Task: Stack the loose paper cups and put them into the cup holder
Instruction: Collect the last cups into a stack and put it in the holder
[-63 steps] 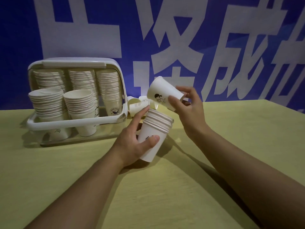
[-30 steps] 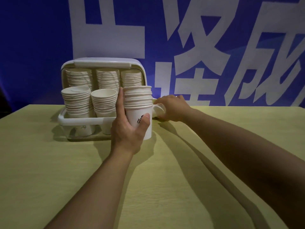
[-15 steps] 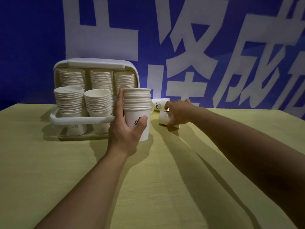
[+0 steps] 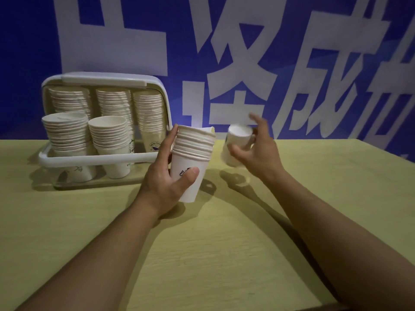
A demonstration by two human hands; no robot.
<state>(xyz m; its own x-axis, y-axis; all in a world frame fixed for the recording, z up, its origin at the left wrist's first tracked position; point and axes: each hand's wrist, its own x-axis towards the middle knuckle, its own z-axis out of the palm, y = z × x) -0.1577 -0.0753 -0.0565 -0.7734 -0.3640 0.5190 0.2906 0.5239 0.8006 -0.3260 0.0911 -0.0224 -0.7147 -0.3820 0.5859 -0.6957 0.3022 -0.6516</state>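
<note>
The left hand (image 4: 167,179) grasps a nested stack of paper cups (image 4: 192,157) around its lower part, thumb across the front, holding it upright and slightly tilted above the yellow-green table (image 4: 202,254), just at 3 o'clock of the white cup holder (image 4: 98,157). At 3 o'clock of that stack the right hand (image 4: 256,151) grips a single paper cup (image 4: 238,142), blurred, its mouth toward the camera. The holder, at 10 o'clock from the hands, carries several rows of stacked cups (image 4: 107,135) before a blue banner (image 4: 224,52).
</note>
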